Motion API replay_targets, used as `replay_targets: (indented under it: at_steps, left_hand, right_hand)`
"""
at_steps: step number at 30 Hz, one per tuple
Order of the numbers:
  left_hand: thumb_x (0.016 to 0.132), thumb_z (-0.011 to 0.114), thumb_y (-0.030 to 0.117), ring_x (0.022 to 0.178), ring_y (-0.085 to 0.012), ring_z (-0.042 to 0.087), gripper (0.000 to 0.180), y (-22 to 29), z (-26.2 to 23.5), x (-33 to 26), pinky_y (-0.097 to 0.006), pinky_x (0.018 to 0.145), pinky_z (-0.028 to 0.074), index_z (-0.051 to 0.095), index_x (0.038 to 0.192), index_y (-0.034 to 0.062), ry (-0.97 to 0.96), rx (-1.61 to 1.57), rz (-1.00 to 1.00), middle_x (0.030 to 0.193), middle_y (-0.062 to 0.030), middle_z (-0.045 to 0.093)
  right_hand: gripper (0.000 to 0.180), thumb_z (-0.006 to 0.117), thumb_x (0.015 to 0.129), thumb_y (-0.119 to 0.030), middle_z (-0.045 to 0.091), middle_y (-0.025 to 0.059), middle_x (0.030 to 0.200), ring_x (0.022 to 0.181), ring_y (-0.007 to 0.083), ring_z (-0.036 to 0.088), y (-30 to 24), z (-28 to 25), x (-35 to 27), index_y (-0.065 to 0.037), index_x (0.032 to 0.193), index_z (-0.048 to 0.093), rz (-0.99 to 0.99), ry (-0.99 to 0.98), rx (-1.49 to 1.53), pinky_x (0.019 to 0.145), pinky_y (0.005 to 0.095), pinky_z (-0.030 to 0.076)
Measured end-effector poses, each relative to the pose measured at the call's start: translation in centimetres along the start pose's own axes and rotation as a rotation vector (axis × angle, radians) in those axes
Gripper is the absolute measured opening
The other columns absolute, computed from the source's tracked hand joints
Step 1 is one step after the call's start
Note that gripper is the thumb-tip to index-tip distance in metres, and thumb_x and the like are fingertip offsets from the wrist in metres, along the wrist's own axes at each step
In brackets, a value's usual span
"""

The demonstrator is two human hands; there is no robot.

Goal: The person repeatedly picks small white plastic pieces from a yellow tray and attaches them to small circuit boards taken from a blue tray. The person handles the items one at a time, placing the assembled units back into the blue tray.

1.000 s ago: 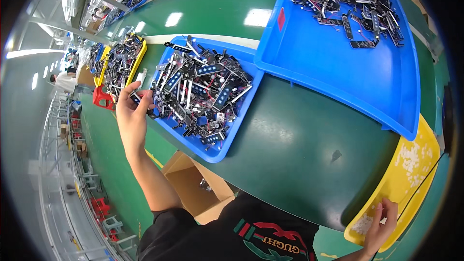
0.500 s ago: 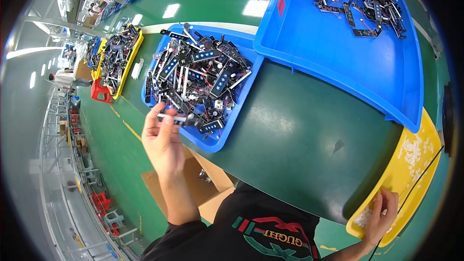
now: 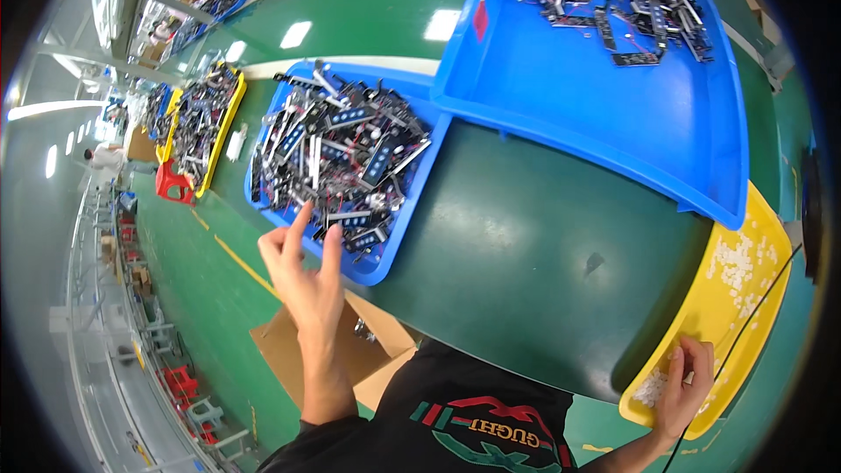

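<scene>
My left hand [image 3: 308,285] is open, thumb and fingers spread, at the near edge of the blue tray [image 3: 412,201]. Nothing shows between its fingertips. A heap of black strip-shaped electronic parts [image 3: 350,144] with round light spots, silvery bars and thin red wires fills that tray. Off to the right, my right hand [image 3: 688,385] is over the yellow tray [image 3: 692,333], its thumb and forefinger pinched together. Whatever is in that pinch is too small to make out. Small white pieces [image 3: 650,388] lie beside the right hand, with more scattered farther up the tray.
A larger blue tray [image 3: 578,109] at the back right holds similar parts at its far end. The dark green tabletop [image 3: 526,254] lies between the trays. A cardboard box [image 3: 368,350] stands below the table edge. A black cable [image 3: 745,333] crosses the yellow tray.
My left hand has let go of the black strip part onto the heap and opened its fingers. My right hand stays at the yellow tray, its fingers now drawn into a pinch.
</scene>
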State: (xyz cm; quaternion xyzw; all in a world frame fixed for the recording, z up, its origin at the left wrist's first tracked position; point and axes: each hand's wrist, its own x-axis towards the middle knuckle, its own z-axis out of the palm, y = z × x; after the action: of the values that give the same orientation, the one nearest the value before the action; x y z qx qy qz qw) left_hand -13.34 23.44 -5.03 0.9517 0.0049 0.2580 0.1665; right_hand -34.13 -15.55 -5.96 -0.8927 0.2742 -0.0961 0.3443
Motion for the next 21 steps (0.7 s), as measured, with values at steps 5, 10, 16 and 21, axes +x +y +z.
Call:
replay_targets:
  at_steps: [5, 10, 16, 21]
  left_hand:
    - [0.086, 0.061, 0.001, 0.069, -0.0077, 0.039, 0.017, 1.5, -3.8, 1.9, -0.02, 0.06, 0.033, 0.064, 0.103, -0.0003, 0.17, -0.155, 0.099, 0.088, -0.0008, 0.049]
    - [0.086, 0.055, -0.004, 0.075, -0.0106, 0.048, 0.011, 9.9, -3.8, 9.0, -0.021, 0.067, 0.038, 0.062, 0.094, -0.0026, 0.048, -0.266, 0.579, 0.086, -0.0054, 0.056]
    - [0.084, 0.064, 0.024, 0.096, -0.0317, 0.059, 0.036, 20.4, 7.1, 18.2, -0.039, 0.085, 0.046, 0.057, 0.112, 0.0021, -0.379, -0.063, 0.942, 0.099, -0.0169, 0.062]
    - [0.083, 0.061, 0.054, 0.118, -0.0376, 0.051, 0.076, 25.3, 19.3, 24.1, -0.042, 0.099, 0.04, 0.042, 0.133, 0.0006, -0.374, -0.072, 0.842, 0.123, -0.0264, 0.053]
  right_hand:
    - [0.031, 0.065, 0.075, 0.0, 0.051, 0.0175, 0.095, 0.083, 0.0315, 0.052, -1.3, -1.4, 0.2, 0.006, 0.105, 0.059, -0.078, -0.085, -0.082, 0.073, 0.0343, 0.044]
    - [0.042, 0.07, 0.071, -0.003, 0.05, 0.0181, 0.104, 0.089, 0.0327, 0.05, -0.8, -2.6, -1.0, 0.006, 0.11, 0.06, -0.146, -0.159, -0.101, 0.077, 0.0368, 0.043]
    - [0.036, 0.076, 0.062, -0.006, 0.052, 0.0099, 0.092, 0.084, 0.0293, 0.049, -0.3, -2.6, -1.8, -0.005, 0.097, 0.066, -0.19, -0.078, -0.101, 0.074, 0.037, 0.041]
    - [0.032, 0.077, 0.063, -0.01, 0.053, 0.0077, 0.087, 0.084, 0.0289, 0.051, 0.1, -2.3, -1.9, -0.007, 0.092, 0.066, -0.168, 0.018, -0.084, 0.075, 0.0378, 0.041]
